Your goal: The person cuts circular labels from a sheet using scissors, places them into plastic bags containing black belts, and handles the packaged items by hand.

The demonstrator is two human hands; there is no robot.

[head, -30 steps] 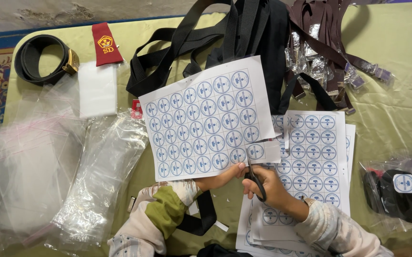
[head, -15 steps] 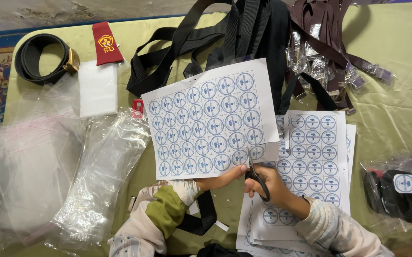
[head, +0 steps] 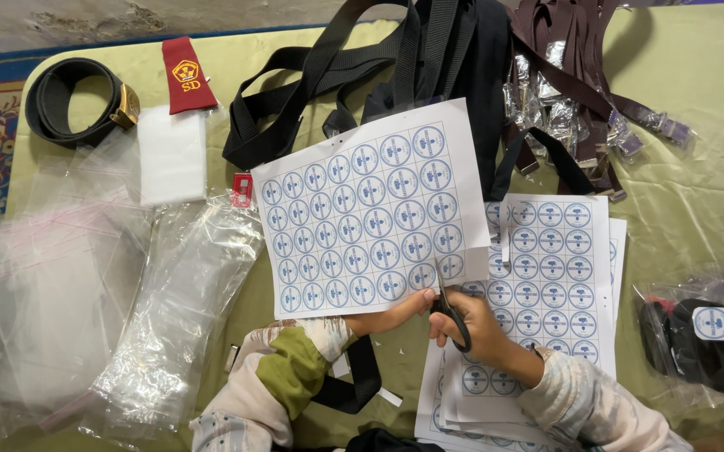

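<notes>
Cutting a printed sheet [head: 370, 213] of blue circles above the green worktop [head: 705, 109]: right hand [head: 475, 322] closed through black scissors [head: 450, 305], left hand [head: 395, 314] pinching the sheet's bottom edge. Thin paper — light, floppy, tearable — likely best held close beside the cut.

White sheet [head: 370, 222] of blue round labels, tilted, frame centre, held up; black-handled scissors [head: 450, 305] cutting its lower right edge.
</notes>
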